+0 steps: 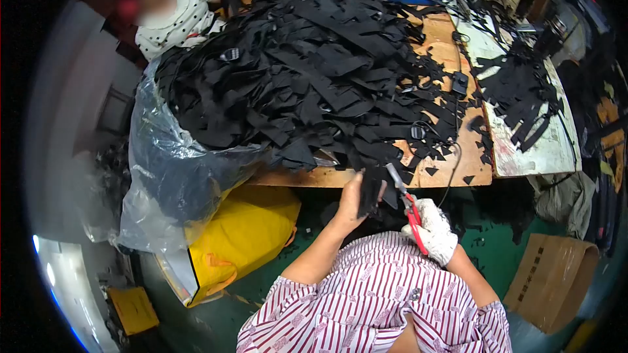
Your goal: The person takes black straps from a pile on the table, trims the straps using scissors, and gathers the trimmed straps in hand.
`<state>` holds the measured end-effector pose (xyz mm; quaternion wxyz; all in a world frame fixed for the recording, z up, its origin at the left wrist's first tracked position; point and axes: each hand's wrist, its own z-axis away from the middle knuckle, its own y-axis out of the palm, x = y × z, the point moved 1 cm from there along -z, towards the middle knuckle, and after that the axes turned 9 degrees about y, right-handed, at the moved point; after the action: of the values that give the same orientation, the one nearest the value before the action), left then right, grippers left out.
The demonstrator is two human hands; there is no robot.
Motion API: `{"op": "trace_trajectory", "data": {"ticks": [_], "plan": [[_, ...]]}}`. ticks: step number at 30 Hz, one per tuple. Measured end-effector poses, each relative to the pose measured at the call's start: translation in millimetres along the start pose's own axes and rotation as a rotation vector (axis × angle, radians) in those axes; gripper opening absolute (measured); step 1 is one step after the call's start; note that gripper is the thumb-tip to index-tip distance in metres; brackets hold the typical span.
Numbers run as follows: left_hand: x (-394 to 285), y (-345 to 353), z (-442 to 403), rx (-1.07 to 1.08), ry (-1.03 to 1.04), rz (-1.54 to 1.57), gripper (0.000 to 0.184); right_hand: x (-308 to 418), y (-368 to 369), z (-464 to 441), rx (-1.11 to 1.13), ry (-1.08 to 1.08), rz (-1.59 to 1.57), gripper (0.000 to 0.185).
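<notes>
Over the front edge of the table, my bare left hand point(350, 204) is closed on a piece of black fabric point(371, 191). My right hand point(434, 230), in a white work glove, is wrapped round a pair of red-handled shears point(413, 216). Their grey metal end points up and left, close to the right side of the fabric piece. From this angle I cannot tell whether the blades are apart or touch the cloth. Just beyond both hands lies a large heap of black fabric strips point(314, 59).
The wooden table point(476, 147) bears scraps and a cable. A clear plastic bag point(154, 176) hangs at its left corner above a yellow bag point(245, 238). A cardboard box point(551, 281) stands at the right. Another person point(176, 16) is at the far left.
</notes>
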<state>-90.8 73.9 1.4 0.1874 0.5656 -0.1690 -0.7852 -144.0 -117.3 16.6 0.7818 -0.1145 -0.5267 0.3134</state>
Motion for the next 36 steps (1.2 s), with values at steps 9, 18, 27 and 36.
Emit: {"op": "trace_trajectory", "data": {"ticks": [9,18,27,36], "plan": [[-7.8,-16.1,1.2,0.122,0.200,-0.463,0.020,6.0,9.6,-2.4,0.006,-0.035,-0.174,0.027],[-9.5,-62.4,28.9,0.354,0.120,-0.312,0.049,32.3,16.5,-49.7,-0.098,-0.235,-0.312,0.044],[-16.2,-102.3,59.2,0.208,0.347,-0.380,0.018,96.9,84.3,-115.3,-0.252,-0.417,-0.095,0.043],[-7.8,-130.7,67.3,0.086,0.128,0.267,0.035,134.2,126.6,-128.5,-0.335,-0.336,-0.427,0.048]]}}
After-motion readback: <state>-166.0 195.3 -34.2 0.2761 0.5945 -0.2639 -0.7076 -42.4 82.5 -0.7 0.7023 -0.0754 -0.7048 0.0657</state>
